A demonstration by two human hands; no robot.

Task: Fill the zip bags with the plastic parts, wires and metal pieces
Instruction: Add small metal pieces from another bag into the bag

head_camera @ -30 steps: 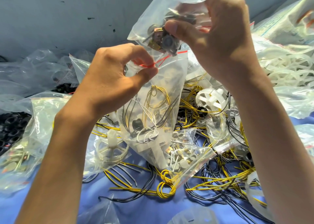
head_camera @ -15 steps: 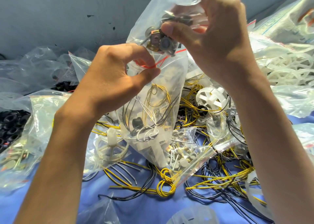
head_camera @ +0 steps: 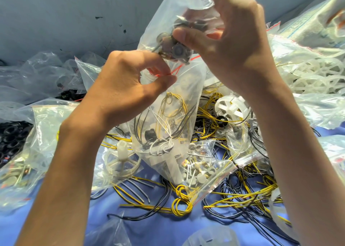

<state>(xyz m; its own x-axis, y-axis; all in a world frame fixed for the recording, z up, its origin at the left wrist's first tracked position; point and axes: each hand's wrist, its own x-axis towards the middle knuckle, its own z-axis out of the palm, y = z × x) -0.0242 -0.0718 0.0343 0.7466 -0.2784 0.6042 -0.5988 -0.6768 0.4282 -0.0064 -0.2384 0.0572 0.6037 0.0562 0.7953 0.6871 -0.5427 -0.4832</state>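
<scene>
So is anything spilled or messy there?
Yes. Yellow and black wires lie loose and tangled across the blue cloth, outside any bag, with a white plastic wheel among them. Nothing looks broken. The left hand pinches the zip bag and the right hand grips a small bag of metal pieces.

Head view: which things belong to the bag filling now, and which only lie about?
In use: left hand pinching the zip bag; right hand holding metal pieces.
Lying about: white wheel, yellow wires, small bag, black rings.
</scene>
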